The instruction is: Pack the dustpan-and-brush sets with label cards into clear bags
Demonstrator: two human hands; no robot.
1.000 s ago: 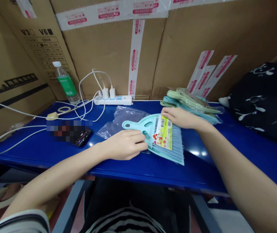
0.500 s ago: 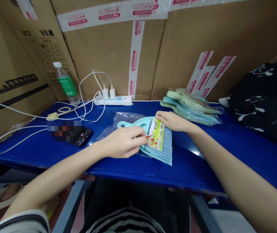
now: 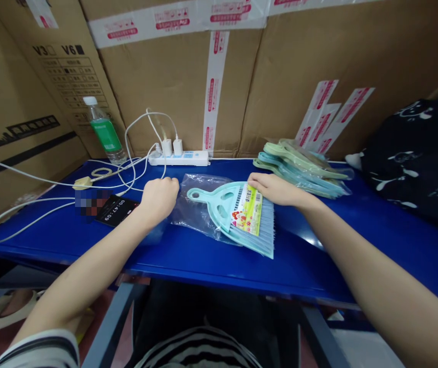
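A light blue dustpan (image 3: pixel 219 207) with a grey-bristled brush (image 3: pixel 267 225) lies on the blue table, its handle toward the left. A yellow-green printed label (image 3: pixel 250 212) wraps around both. My right hand (image 3: pixel 270 188) pinches the upper edge of the set at the label. Under the dustpan's handle and to its left spreads a clear plastic bag (image 3: pixel 191 212). My left hand (image 3: pixel 161 197) is closed at the bag's left end, gripping its edge.
Behind on the right is a pile of bagged green and blue dustpans (image 3: pixel 303 166), beside a dark patterned bag (image 3: pixel 418 158). A power strip (image 3: pixel 180 159), white cables, a bottle (image 3: pixel 106 133) and a phone (image 3: pixel 117 210) occupy the left. Cardboard (image 3: pixel 234 92) stands behind.
My left hand has moved left from the dustpan to the plastic bag's end, uncovering the dustpan's face. The phone's screen now shows large digits. My right hand stays at the label.
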